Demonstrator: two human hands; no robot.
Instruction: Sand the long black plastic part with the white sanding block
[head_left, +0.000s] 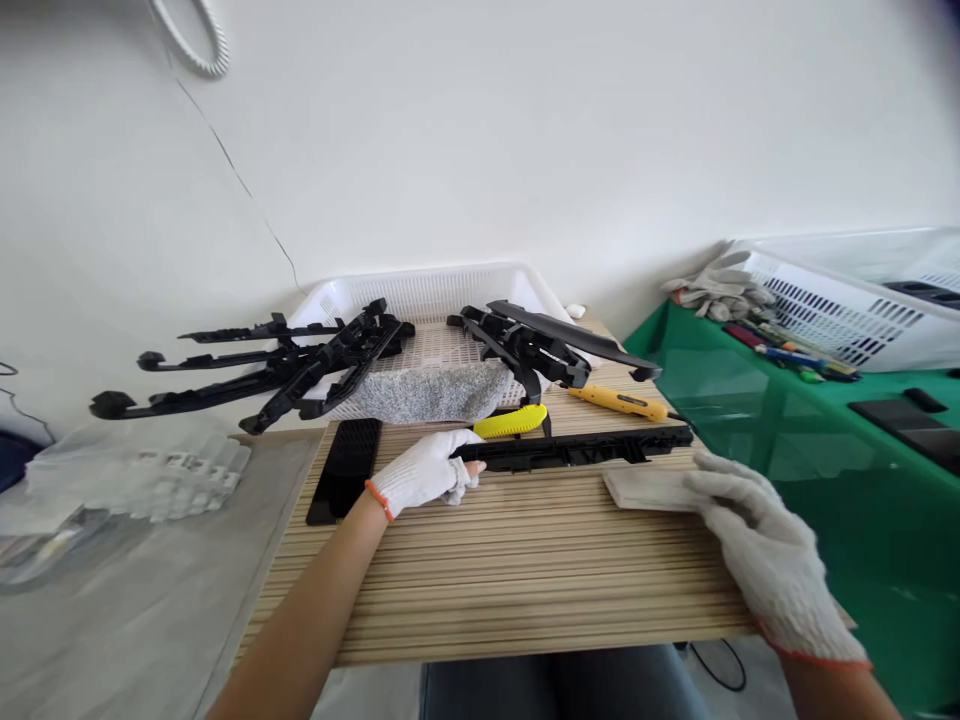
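Note:
My left hand (429, 470), in a white knit glove with the thumb tip bare, is closed on the left end of a long black plastic trim piece (570, 452). That piece lies crosswise above the striped wooden table (525, 570). My right hand (765, 540), also gloved, pinches a flat, folded white cloth (649, 489) just below the piece's right end. A yellow-handled tool (511, 421) lies just behind the black piece, near my left fingers. Farther right sits an orange-yellow screwdriver-like tool (619, 402). To the left of my hand rests a black smartphone (345, 470).
A white plastic basket (427, 290) at the back holds several black plastic parts (292, 370), which jut past its rim; a grey cloth (431, 394) drapes its front. On the right, a green-covered table (697, 400) carries pens (806, 362), gloves (724, 285) and another white basket (840, 300).

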